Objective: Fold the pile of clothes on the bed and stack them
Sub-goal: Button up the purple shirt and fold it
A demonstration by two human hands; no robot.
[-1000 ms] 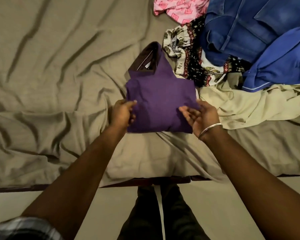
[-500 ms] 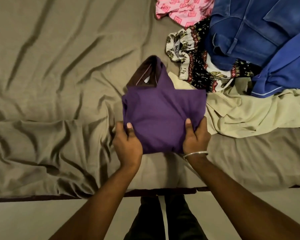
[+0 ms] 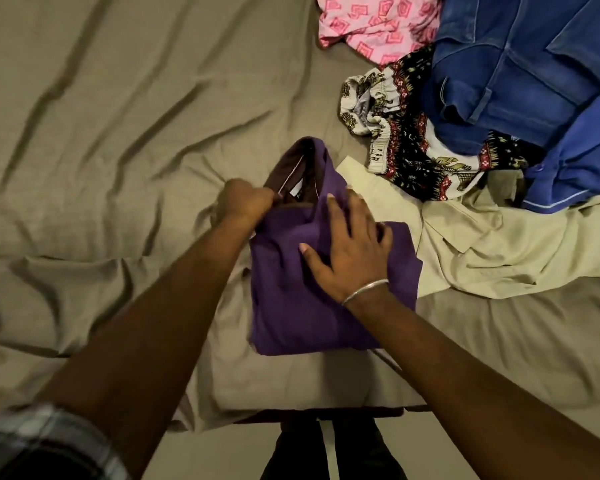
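Centre of the frame, on the bed (image 3: 101, 150), we see the purple shirt (image 3: 302, 306) folded into a rough square, brown collar (image 3: 291, 161) pointing to the top of the frame. It lies flat on the wrinkled tan sheet, near the bed's lower edge.

Left hand (image 3: 245, 202) sits at the shirt's upper left corner, fingers curled and clenched on the fabric right at the collar. Right hand (image 3: 350, 251) lies on top of the shirt, fingers spread and straight, palm pressing down, grasping nothing. A thin metal bangle (image 3: 364, 289) is on that wrist. A plaid sleeve (image 3: 49, 441) shows at lower left, blurred.

Upper right of the frame holds the unfolded pile:
- pink patterned cloth (image 3: 374, 26) at the top edge
- blue jeans (image 3: 520, 64) in the corner
- another blue garment (image 3: 582, 168) at the right edge, lapping over the jeans' lower side
- black-and-white print cloth (image 3: 406, 140) partly under the jeans
- cream garment (image 3: 499, 244) spread out below the rest, right of centre

The cream garment's left edge touches the shirt's right side; we can't tell whether it runs underneath. The rest of the pile is apart from the shirt.

Bottom centre, below the bed edge, we see dark trouser legs (image 3: 298, 452) and pale floor (image 3: 222, 455).
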